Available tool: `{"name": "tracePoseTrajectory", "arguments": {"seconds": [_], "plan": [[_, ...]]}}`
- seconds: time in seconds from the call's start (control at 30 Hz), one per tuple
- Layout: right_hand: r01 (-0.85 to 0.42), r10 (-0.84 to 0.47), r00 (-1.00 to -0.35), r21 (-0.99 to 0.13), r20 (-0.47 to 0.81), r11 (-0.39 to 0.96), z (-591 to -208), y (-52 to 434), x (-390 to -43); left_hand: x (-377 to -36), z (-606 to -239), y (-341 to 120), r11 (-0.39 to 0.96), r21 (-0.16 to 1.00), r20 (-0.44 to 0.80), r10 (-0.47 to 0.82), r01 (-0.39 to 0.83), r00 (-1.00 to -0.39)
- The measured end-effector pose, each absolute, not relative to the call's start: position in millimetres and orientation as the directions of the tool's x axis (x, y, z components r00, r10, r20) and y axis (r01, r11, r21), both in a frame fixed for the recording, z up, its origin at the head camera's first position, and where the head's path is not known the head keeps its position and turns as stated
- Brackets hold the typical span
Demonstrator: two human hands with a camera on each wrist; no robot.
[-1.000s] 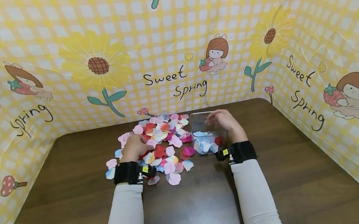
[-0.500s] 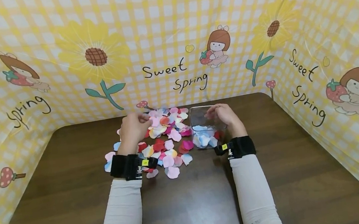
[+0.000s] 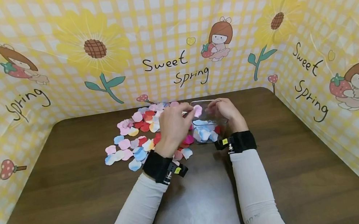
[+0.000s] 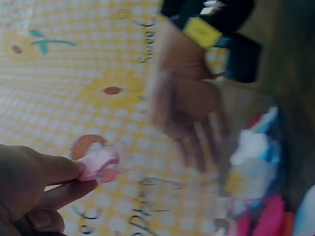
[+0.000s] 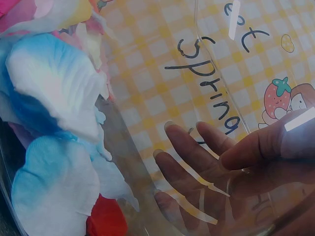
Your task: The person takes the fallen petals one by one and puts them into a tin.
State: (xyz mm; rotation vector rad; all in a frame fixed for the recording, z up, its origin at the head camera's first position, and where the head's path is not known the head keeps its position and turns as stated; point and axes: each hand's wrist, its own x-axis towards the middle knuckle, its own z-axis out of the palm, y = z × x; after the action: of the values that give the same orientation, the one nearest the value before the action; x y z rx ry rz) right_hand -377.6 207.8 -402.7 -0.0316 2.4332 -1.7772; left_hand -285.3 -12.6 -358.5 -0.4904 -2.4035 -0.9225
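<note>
A pink petal [image 3: 198, 110] is pinched between the thumb and fingertips of my left hand [image 3: 174, 125], at the left side of a clear plastic box [image 3: 204, 116]. The left wrist view shows the same petal [image 4: 98, 163] close up, slightly folded. My right hand [image 3: 229, 112] grips the box's right wall, thumb at the rim and fingers seen through the plastic in the right wrist view. Blue-and-white petals [image 5: 54, 83] lie in the box, with a red petal [image 5: 107, 216] among them. The left hand covers part of the loose petals.
Loose petals [image 3: 141, 125] in pink, red, yellow and blue spread over the brown table [image 3: 76, 195] left of the box. A yellow checked cloth [image 3: 154, 27] stands behind and along both sides of the table.
My left hand has gone from the loose petals rightward to the box, now with a pink petal in its fingers. The right hand stays on the box. The head view has tilted slightly downward.
</note>
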Motion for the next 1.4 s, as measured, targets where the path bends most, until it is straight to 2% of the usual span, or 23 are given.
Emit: {"name": "tracePoseTrajectory", "arguments": {"seconds": [0.13,0.33,0.57,0.77,1.0,1.1,1.4], "plan": [[0.075,-0.096,-0.99,-0.953,-0.108,0.295,-403.7,208.1,-378.8,-289.3,-366.2,-14.6,0.738,0.495,0.491,0.198,0.459,-0.848],[0.055,-0.108,-0.99,-0.953,-0.091,0.298,-402.5,208.8,-379.8,-296.9,-359.8,-36.8,0.746,0.522,0.461,0.162,0.415,-0.872],[0.059,-0.108,-0.99,-0.953,-0.095,0.298,-398.5,211.4,-382.3,-309.1,-369.8,-44.7,0.827,0.475,0.154,0.259,0.301,-0.954],[0.085,-0.098,-0.988,-0.951,-0.119,0.298,-399.9,211.7,-380.9,-313.3,-395.4,-28.5,0.859,0.426,-0.049,0.336,0.285,-0.941],[0.082,-0.099,-0.988,-0.954,-0.115,0.289,-401.8,209.9,-379.4,-312.8,-414.8,-18.6,0.91,0.308,-0.082,0.317,0.278,-0.945],[0.085,-0.104,-0.987,-0.956,-0.119,0.281,-401.1,210.1,-379.0,-314.8,-414.2,-24.0,0.918,0.308,-0.09,0.289,0.25,-0.953],[0.072,-0.107,-0.989,-0.96,-0.104,0.27,-402.3,210.8,-378.0,-315.8,-391.7,-55.0,0.86,0.477,-0.089,0.254,0.183,-0.963]]}}
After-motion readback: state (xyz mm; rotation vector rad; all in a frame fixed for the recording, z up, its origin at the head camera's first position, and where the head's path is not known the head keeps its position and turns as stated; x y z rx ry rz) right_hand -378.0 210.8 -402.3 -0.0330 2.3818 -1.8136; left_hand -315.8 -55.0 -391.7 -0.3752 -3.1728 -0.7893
